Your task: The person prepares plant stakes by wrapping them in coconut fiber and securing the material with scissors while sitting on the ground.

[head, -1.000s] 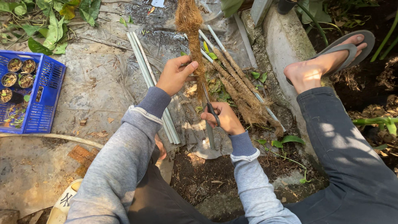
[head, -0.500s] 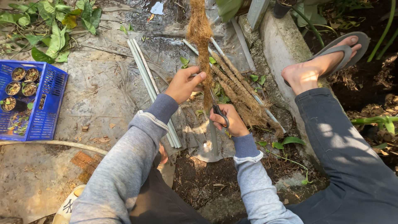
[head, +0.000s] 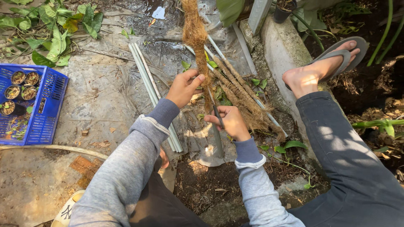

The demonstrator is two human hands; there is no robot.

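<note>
coir pole (head: 194, 38) top cut off; left hand (head: 184, 88) grips it, right hand (head: 229, 121) holds scissors (head: 217, 114), blades hidden.

No packages, labels, signs — screens.

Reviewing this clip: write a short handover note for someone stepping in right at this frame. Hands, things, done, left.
Left hand: grips a fibre-wrapped pole, held upright.
Right hand: holds a dark thin tool at the pole's lower end; its kind is hard to tell.
Nearby: more wrapped poles lie on the ground, bare pale pipes to the left, blue crate with small pots.
Done: several poles wrapped.
Left: the held pole's lower end; the bare pipes.
</note>
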